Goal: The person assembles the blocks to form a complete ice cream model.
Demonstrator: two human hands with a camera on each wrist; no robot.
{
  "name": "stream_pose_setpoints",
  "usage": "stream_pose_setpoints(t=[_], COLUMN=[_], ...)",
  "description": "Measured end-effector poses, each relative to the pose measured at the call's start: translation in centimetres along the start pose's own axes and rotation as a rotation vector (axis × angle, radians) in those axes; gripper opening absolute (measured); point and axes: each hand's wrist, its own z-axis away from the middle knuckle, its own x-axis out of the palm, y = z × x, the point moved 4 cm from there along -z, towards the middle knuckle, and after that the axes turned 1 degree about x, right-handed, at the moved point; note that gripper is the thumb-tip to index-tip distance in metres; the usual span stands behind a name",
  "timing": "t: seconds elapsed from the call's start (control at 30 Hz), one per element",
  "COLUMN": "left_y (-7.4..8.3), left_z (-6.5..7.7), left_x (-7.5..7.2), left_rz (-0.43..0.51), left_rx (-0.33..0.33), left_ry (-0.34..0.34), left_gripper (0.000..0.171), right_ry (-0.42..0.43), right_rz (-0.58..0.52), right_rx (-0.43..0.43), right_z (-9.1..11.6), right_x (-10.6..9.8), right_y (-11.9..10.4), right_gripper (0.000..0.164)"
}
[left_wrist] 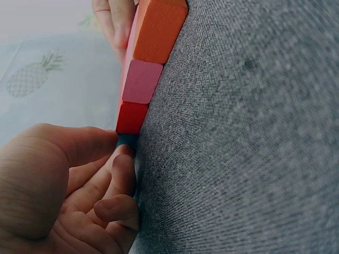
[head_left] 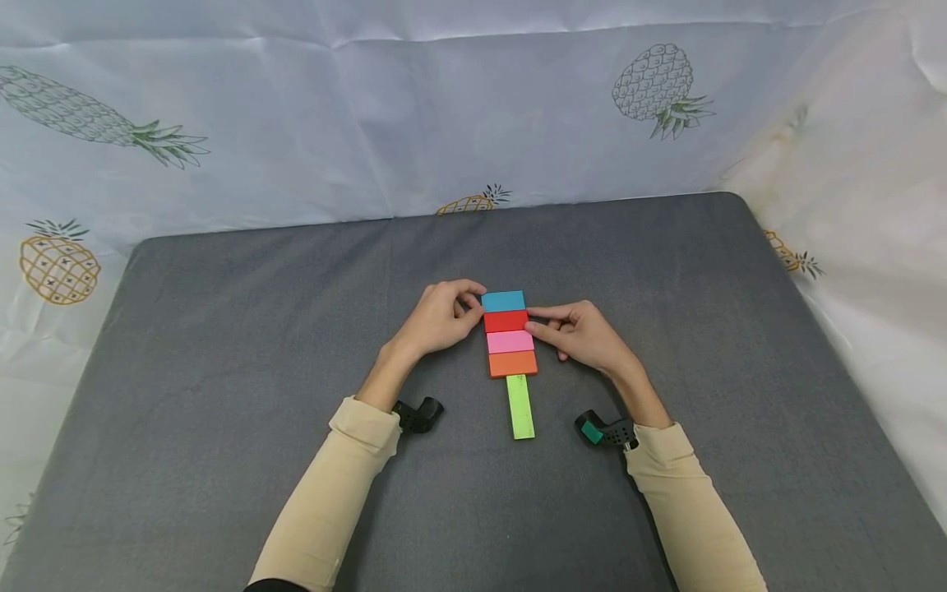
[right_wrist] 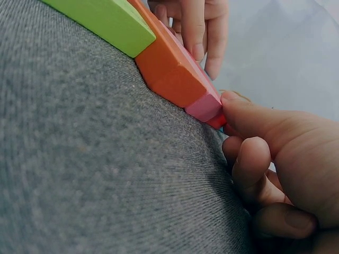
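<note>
Four flat wooden blocks lie side by side in a column: blue [head_left: 503, 302], red [head_left: 506, 321], pink [head_left: 510, 342] and orange [head_left: 512, 363]. A lime green block [head_left: 520, 407] runs lengthwise from the orange one toward me. My left hand [head_left: 442, 316] touches the left ends of the blue and red blocks with thumb and index fingertips. From the other side, my right hand [head_left: 580, 335] has its index fingertip near the blue and red blocks' right ends, its thumb [right_wrist: 241, 114] against the red and pink ends. Its other fingers are bent.
The blocks lie on a grey cloth-covered table [head_left: 244, 345]. Behind it hangs a white curtain [head_left: 459, 99] printed with pineapples, which continues along the right side. Black wrist devices [head_left: 418, 415] sit on both forearms near the table surface.
</note>
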Motion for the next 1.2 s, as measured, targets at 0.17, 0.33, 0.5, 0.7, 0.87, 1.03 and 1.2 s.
stream_pose_setpoints(t=[0.17, 0.33, 0.5, 0.7, 0.87, 1.03, 1.2], left_y=[-0.06, 0.02, 0.04, -0.01, 0.13, 0.13, 0.03], left_z=[-0.02, -0.04, -0.04, -0.09, 0.01, 0.07, 0.12], left_x=[0.06, 0.07, 0.07, 0.14, 0.15, 0.10, 0.10], left_rz=[0.001, -0.002, 0.002, 0.007, 0.010, 0.012, 0.012], left_rx=[-0.002, -0.002, 0.000, 0.006, 0.003, 0.002, -0.002], left_ry=[0.002, 0.000, 0.001, 0.006, 0.006, 0.008, 0.009], left_gripper=[0.030, 0.030, 0.030, 0.030, 0.030, 0.030, 0.031], right_ry=[-0.001, 0.000, -0.005, -0.009, -0.015, -0.014, -0.010], right_rz=[0.005, 0.002, -0.009, -0.012, -0.015, -0.012, -0.003], right_rx=[-0.008, -0.017, -0.017, -0.011, -0.013, -0.015, -0.022], right_z=[0.06, 0.07, 0.08, 0.10, 0.06, 0.03, -0.05], right_x=[-0.02, -0.07, -0.06, -0.06, -0.05, -0.07, -0.11], right_y=[0.02, 0.03, -0.02, 0.03, 0.16, 0.05, -0.02], right_gripper=[0.039, 0.038, 0.038, 0.038, 0.038, 0.037, 0.037])
